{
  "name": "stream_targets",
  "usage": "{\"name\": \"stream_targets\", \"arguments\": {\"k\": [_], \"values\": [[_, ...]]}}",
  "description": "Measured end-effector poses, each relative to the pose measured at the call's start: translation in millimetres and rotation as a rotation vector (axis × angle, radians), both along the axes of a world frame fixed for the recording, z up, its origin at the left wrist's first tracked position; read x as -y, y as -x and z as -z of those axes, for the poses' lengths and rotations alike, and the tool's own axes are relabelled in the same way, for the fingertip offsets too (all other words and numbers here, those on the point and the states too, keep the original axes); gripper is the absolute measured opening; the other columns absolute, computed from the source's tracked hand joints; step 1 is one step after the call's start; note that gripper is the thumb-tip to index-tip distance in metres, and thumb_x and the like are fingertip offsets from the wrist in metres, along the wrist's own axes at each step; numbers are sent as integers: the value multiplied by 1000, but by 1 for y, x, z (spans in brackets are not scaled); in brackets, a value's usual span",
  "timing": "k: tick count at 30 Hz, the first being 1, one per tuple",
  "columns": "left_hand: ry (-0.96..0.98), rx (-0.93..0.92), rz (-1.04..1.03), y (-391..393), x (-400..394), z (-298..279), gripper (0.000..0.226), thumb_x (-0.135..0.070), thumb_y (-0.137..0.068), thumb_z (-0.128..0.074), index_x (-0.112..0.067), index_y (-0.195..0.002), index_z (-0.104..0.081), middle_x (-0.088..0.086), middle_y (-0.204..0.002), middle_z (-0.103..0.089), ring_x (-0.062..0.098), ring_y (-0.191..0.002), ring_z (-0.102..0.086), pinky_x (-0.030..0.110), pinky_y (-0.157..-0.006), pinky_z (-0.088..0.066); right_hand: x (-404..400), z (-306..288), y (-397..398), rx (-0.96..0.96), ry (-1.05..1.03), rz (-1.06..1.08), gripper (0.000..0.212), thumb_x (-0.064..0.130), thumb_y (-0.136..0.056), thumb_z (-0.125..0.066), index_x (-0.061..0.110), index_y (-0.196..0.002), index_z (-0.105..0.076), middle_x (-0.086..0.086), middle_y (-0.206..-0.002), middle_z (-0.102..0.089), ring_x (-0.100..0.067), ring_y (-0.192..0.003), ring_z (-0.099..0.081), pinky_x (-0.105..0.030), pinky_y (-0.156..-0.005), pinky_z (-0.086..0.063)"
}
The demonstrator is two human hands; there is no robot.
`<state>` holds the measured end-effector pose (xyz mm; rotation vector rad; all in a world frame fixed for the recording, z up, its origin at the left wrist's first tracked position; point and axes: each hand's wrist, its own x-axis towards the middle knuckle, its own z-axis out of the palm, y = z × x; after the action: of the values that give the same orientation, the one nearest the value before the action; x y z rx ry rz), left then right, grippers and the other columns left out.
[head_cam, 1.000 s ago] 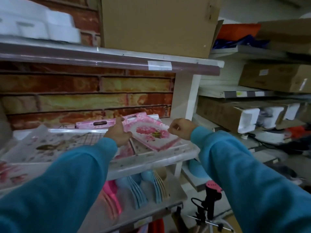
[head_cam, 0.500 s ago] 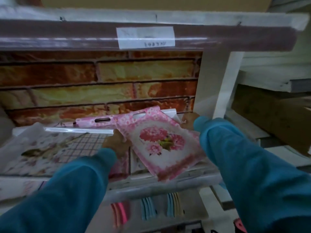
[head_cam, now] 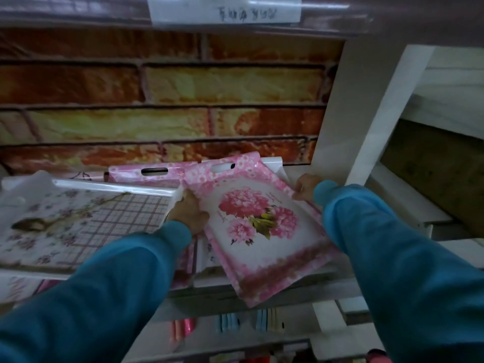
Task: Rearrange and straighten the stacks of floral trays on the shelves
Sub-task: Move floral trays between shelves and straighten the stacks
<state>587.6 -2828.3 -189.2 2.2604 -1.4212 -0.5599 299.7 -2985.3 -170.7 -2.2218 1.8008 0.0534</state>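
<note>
Brick-backed shelf (head_cam: 262, 292): you've slid the pink tray (head_cam: 259, 226) forward, skewed; left hand (head_cam: 190, 213) and right hand (head_cam: 305, 188) pinch its 2 edges.

A pink floral tray (head_cam: 258, 226) looks like glossy plastic, its smooth printed face catching light near the cut-out handle. A second pink tray (head_cam: 149, 174) behind it has the same shiny finish. The checked floral tray (head_cam: 86, 221) is wrapped in clear, crinkled plastic film that glints along its far edge. The wall (head_cam: 162, 100) shows a rough, matt brick pattern. The white shelf post (head_cam: 366, 106) looks smooth and painted. Both sleeves (head_cam: 408, 258) are soft, matt teal cloth. A paper label (head_cam: 225, 9) sits on the glossy upper shelf edge.
</note>
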Motion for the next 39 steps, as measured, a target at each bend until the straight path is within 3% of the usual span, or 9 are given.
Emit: {"name": "stream_targets", "arguments": {"k": [3,9,13,18,20,25,31,36,39], "values": [[48,29,-11,-3,2,1,74,-19,-83,-59,0,-144,-21,24,-126,-58,41,-112,-59,37,-87,-49,-2,2,2,-15,-27,1,43,40,-82,-68,14,-115,-60,-9,-115,-63,-29,-103,-61,-36,-91,-50],[73,94,38,-18,22,-24,59,-17,-86,-56,4,-133,-27,29,-118,-60,44,-106,-60,37,-74,-47,-10,-13,14,121,-95,16,31,38,-85,-64,7,-81,-67,-3,-57,-61,-20,-46,-55,-23,-49,-46],[46,163,124,-22,36,-36,43,-18,-89,-54,1,-122,-35,27,-117,-60,42,-107,-58,37,-76,-44,-23,-12,22,254,-133,64,27,40,-89,-57,16,-78,-55,-6,-67,-59,-21,-52,-53,-24,-46,-44],[59,193,143,-20,49,-30,38,-18,-91,-51,-1,-121,-36,27,-117,-60,43,-108,-58,40,-82,-46,-29,6,23,313,-98,115,28,46,-92,-50,18,-94,-50,-1,-69,-56,-16,-51,-52,-20,-42,-41],[75,200,139,-19,54,-24,36,-16,-90,-49,0,-119,-36,28,-112,-62,44,-105,-59,40,-79,-46,-28,14,21,305,-73,115,30,46,-93,-49,17,-98,-51,-2,-75,-58,-18,-57,-55,-22,-47,-43],[82,230,123,-21,60,-5,31,-16,-91,-48,1,-115,-39,30,-111,-63,45,-105,-59,42,-82,-47,-24,32,13,224,18,76,44,42,-95,-50,3,-112,-59,-19,-117,-62,-34,-105,-59,-27,-80,-38],[17,279,141,-20,64,10,45,-16,-94,-44,3,-134,-34,31,-123,-56,47,-112,-57,44,-88,-49,-17,43,15,183,3,57,43,44,-96,-46,6,-113,-58,-18,-118,-63,-33,-106,-60,-30,-85,-42],[-83,454,176,-15,69,15,66,-15,-95,-40,5,-150,-10,31,-136,-49,44,-121,-52,46,-100,-46,-15,48,15,122,10,45,47,45,-96,-45,7,-121,-57,-18,-125,-61,-34,-112,-58,-31,-91,-42],[-105,592,241,-12,69,15,71,-14,-91,-41,4,-151,-8,29,-135,-52,42,-116,-56,42,-99,-43,-14,48,15,109,1,43,49,45,-96,-44,8,-126,-55,-18,-129,-58,-35,-116,-56,-32,-95,-41]]}}
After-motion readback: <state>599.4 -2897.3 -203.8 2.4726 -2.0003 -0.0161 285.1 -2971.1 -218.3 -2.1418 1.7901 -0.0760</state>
